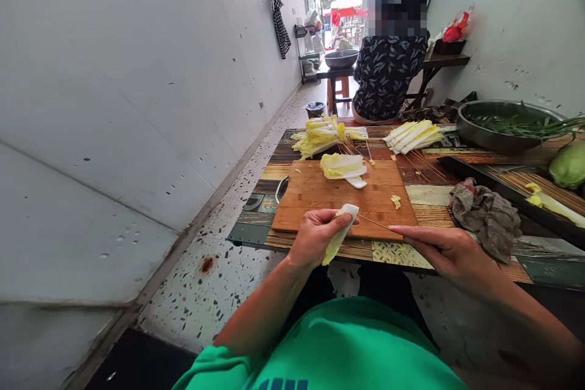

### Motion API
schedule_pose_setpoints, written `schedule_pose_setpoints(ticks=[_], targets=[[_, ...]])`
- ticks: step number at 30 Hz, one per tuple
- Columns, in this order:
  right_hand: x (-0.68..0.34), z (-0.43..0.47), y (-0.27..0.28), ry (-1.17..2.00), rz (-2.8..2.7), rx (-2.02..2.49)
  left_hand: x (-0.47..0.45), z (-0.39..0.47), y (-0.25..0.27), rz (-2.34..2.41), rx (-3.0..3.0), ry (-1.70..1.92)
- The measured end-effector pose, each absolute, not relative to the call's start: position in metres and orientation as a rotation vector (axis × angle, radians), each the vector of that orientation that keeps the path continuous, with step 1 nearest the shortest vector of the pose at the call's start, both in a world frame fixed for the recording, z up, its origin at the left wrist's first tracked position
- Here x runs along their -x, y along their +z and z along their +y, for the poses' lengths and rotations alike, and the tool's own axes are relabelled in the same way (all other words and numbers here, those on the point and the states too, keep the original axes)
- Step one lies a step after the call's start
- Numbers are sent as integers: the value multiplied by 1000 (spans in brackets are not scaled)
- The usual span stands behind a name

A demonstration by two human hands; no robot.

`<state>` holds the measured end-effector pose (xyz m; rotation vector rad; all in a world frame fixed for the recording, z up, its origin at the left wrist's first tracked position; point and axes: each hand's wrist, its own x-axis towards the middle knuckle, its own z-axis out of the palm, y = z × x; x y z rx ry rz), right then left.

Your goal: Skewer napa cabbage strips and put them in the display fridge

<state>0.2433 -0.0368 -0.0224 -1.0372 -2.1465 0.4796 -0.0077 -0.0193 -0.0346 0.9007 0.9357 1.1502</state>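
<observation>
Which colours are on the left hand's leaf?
The leaf is white at the top, pale yellow-green toward its lower end; head view.

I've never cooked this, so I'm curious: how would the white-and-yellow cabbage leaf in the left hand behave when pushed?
The white-and-yellow cabbage leaf is probably stiffer at its solid-looking white end and floppier toward its thin yellow end. A narrow strip, it's likely light.

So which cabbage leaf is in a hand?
The pale leaf in the left hand, a skewer pointing at it; the leaves on the cutting board and table lie unheld.
</observation>
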Motion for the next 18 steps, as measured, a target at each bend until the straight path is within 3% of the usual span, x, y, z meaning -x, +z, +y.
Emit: schedule_pose_setpoints(ticks=[18], targets=[[-230,-33,-26,596,-2150,1139,0,-29,-49,950,-967,1141]])
